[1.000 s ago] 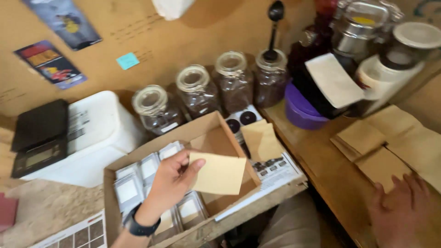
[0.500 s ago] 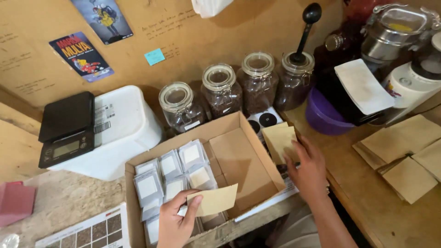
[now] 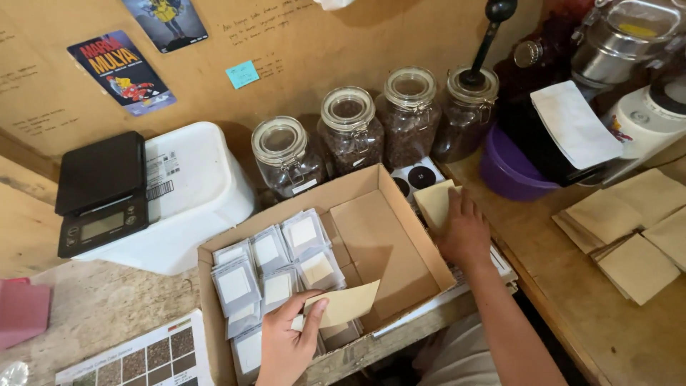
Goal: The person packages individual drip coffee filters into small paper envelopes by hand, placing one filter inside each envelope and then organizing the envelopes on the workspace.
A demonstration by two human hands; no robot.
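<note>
Kraft paper pouch point(image 3: 349, 303): flat, tan, matte, rectangular with one corner lifted; pinched between thumb and fingers of the left hand point(image 3: 286, 343) above the front part of the cardboard box point(image 3: 400, 207). The fingers are together, clamped on the pouch's lower left edge.

Second pouch point(image 3: 437, 205): same tan paper, lying just outside the box's right wall. The right hand point(image 3: 464, 232) rests flat on it, fingers together and extended, not gripping.

Cardboard box: shallow, open-topped, brown corrugated board. Its left half holds rows of small packets point(image 3: 275, 266), pale faces in grey film, standing overlapped; its right half shows bare cardboard floor.

Behind the box: four glass clip-top jars point(image 3: 350, 132) with dark roasted contents, round-lidded, in a row. To the left, a white plastic tub point(image 3: 189, 193) bearing a black digital scale point(image 3: 101, 191). To the right, a purple bowl point(image 3: 509, 168) and a loose stack of further tan pouches point(image 3: 629, 229).

Surface: worn wooden bench point(image 3: 93, 311), pale and rough on the left, warmer brown plank on the right. A printed colour chart point(image 3: 143, 357) lies at the front left. The wall is brown board with cards and a blue note stuck on.
</note>
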